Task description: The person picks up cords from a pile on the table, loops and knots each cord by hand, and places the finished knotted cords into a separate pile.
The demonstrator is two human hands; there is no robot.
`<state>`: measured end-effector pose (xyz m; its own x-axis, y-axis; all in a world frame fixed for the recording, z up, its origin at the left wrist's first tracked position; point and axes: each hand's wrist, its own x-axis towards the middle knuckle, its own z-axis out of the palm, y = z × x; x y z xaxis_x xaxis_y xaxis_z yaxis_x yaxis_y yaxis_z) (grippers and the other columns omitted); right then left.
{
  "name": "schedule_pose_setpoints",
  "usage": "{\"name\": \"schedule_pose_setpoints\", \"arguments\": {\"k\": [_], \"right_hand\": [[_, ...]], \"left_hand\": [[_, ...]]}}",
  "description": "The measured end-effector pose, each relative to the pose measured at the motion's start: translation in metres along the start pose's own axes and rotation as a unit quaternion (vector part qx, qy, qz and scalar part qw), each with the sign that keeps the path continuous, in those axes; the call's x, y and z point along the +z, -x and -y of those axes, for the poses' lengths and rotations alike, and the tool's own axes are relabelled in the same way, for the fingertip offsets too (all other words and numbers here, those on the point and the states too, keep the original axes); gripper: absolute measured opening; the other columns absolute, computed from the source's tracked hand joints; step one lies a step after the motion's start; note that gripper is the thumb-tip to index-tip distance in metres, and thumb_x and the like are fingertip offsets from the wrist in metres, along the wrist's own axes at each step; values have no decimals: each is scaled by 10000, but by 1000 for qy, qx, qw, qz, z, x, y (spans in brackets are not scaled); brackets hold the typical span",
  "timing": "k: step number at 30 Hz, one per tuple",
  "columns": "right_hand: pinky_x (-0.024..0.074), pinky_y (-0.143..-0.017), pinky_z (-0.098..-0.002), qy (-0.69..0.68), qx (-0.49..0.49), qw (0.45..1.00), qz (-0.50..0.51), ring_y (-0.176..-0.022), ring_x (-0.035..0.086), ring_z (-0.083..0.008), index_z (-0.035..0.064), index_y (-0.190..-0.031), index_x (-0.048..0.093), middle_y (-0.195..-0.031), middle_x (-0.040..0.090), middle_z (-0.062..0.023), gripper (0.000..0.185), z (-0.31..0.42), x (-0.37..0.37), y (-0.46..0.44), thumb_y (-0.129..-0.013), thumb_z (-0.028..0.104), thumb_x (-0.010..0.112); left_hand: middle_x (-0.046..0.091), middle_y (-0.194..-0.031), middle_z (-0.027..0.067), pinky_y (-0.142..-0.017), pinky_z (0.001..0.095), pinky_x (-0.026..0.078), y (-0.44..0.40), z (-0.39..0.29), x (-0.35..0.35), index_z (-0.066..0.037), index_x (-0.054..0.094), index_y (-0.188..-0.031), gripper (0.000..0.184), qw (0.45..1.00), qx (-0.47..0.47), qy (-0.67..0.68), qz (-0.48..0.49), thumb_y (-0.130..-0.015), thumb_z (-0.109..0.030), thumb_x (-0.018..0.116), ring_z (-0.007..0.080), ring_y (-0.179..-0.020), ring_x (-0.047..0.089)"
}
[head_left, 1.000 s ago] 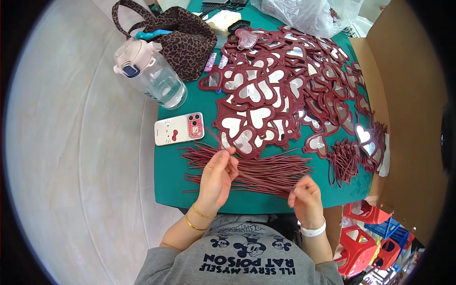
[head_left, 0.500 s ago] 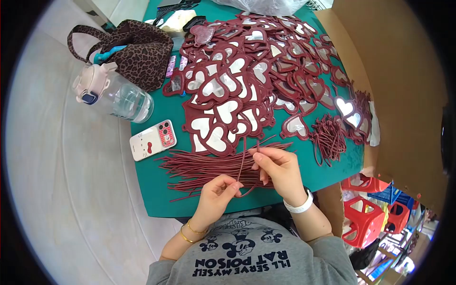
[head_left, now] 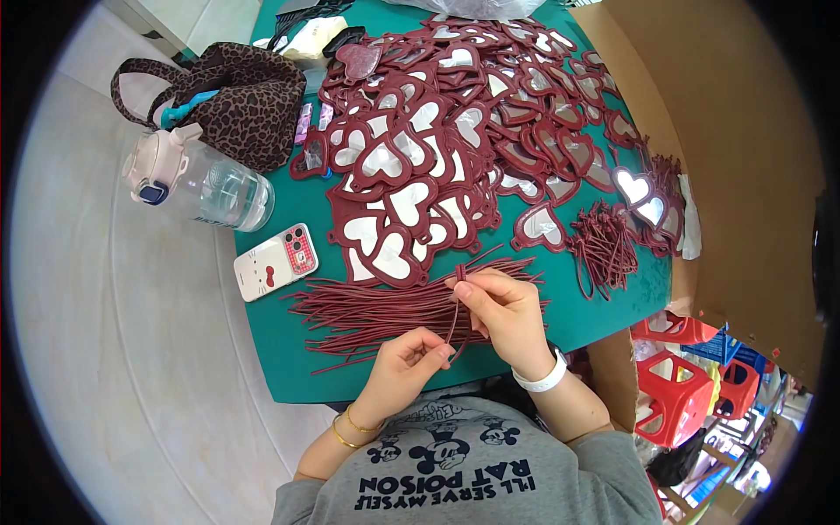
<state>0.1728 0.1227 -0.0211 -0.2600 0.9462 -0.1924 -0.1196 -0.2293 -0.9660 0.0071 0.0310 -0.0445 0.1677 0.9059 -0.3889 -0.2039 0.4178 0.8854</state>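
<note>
My right hand (head_left: 503,313) pinches a dark red cord (head_left: 461,273), which is doubled near its fingertips. Lower and to the left, my left hand (head_left: 409,363) has thumb and fingers closed on the hanging part of the same cord. Beneath and behind both hands lies a bundle of long dark red cords (head_left: 367,306). Above the bundle spreads a large pile of dark red heart-shaped pieces (head_left: 407,203) with clear or white centres. To the right is a tangled bunch of looped cords (head_left: 604,249), with a single heart piece (head_left: 540,227) beside it.
A phone (head_left: 276,262), a clear bottle (head_left: 206,184) and a leopard-print bag (head_left: 249,105) stand along the left of the green table (head_left: 302,385). A cardboard box (head_left: 744,175) borders the right side. Red stools (head_left: 672,398) are below at the right.
My right hand has moved up and left to meet the cord, which is now folded at its fingertips. My left hand has come down to the cord's lower part. The view has shifted.
</note>
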Motion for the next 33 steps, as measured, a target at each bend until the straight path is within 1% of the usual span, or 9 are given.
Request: {"name": "schedule_pose_setpoints", "arguments": {"k": [5,9,12,14,23,27,29,30,33], "right_hand": [[366,-459,-199,4,38,999,22,-550,508,-35,-36,-1002,734,-811,684,-24,147,7,-1,2,-944,89,683],[409,-481,-229,102,-31,990,88,-577,550,-78,-21,-984,733,-801,695,-47,129,12,-6,3,-921,86,697],[446,-501,-260,222,-155,950,158,-598,598,-133,-11,-967,730,-812,695,-74,116,18,-5,1,-894,77,710],[471,-528,-289,296,-216,912,185,-642,631,-199,-1,-943,723,-818,683,-97,107,27,-5,-1,-862,68,719],[499,-681,-350,556,-277,737,267,-754,637,-229,80,-949,717,-838,651,-64,169,63,-12,-11,-800,157,729],[457,-849,-390,629,-405,639,180,-894,596,-191,123,-1011,705,-896,635,-4,230,63,-6,-12,-793,197,693],[434,-878,-402,632,-427,625,167,-926,580,-187,128,-1021,699,-910,628,8,238,59,-9,-13,-794,199,681],[412,-907,-415,635,-446,611,158,-957,565,-183,132,-1031,694,-924,621,19,246,55,-12,-12,-795,202,669],[389,-935,-426,618,-465,617,146,-976,556,-180,137,-1036,690,-924,614,30,249,44,-21,-11,-795,195,666]], "left_hand": [[678,-957,38,-749,238,518,1,-4,-3,15,654,-1014,92,1000,-21,5,8,-973,-62,628,86,-834,620],[697,-976,38,-763,243,525,-7,-49,-19,11,674,-1092,170,970,87,-207,-95,-927,-24,657,89,-849,636],[702,-953,51,-727,252,540,-13,-92,-27,-15,689,-1138,267,913,169,-370,-38,-875,-52,711,128,-823,660],[704,-945,70,-663,276,544,-22,-96,-27,-42,700,-1108,275,772,379,-511,12,-845,-112,741,184,-773,659],[707,-912,63,-622,300,536,-24,-104,-24,-56,706,-1038,204,686,325,-645,90,-878,-182,710,222,-704,644],[703,-845,48,-559,258,484,-31,-99,-24,-43,688,-1017,159,837,220,-499,56,-941,-180,666,172,-609,602],[699,-818,36,-513,226,413,-34,-102,-27,-33,669,-1007,168,957,11,-277,85,-983,-193,623,116,-550,534],[697,-805,31,-490,211,378,-35,-103,-29,-29,660,-1002,180,979,-98,-152,96,-1005,-199,601,88,-520,499],[700,-829,34,-473,195,319,-34,-89,-37,-29,647,-998,215,975,-150,29,162,-1030,-225,564,44,-517,440]]}}
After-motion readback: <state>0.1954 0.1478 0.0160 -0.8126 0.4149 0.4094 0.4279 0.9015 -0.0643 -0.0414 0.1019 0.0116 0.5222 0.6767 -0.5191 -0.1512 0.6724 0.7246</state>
